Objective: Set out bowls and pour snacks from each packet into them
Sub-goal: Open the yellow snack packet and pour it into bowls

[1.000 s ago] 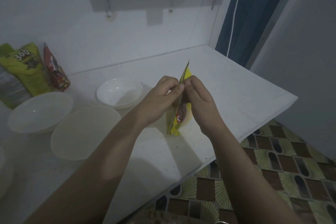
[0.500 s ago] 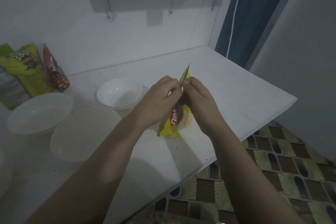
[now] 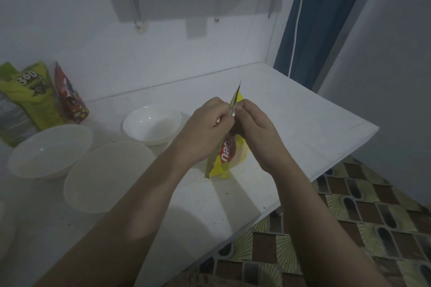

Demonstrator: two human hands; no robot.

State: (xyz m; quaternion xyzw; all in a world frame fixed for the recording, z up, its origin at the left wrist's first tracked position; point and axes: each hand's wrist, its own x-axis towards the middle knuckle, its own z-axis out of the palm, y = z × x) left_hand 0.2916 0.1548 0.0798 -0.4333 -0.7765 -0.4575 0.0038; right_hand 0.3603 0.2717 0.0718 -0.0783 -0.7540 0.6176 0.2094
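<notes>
Both hands, left hand [image 3: 207, 128] & right hand [image 3: 254, 128], w/ fingers pinching the top seam of the yellow packet [image 3: 227, 154], which has swung bottom-left vs 1 s ago, seam not yet open, above counter [image 3: 303, 123]; nearest bowl [image 3: 151, 123] at 9 o'clock.

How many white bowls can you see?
3: one bowl at far left, one nearest the left arm, one behind the left hand. More may sit beyond the left edge.

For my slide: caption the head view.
Both hands, left and right, pinch a yellow snack packet beside three empty white bowls.
</notes>
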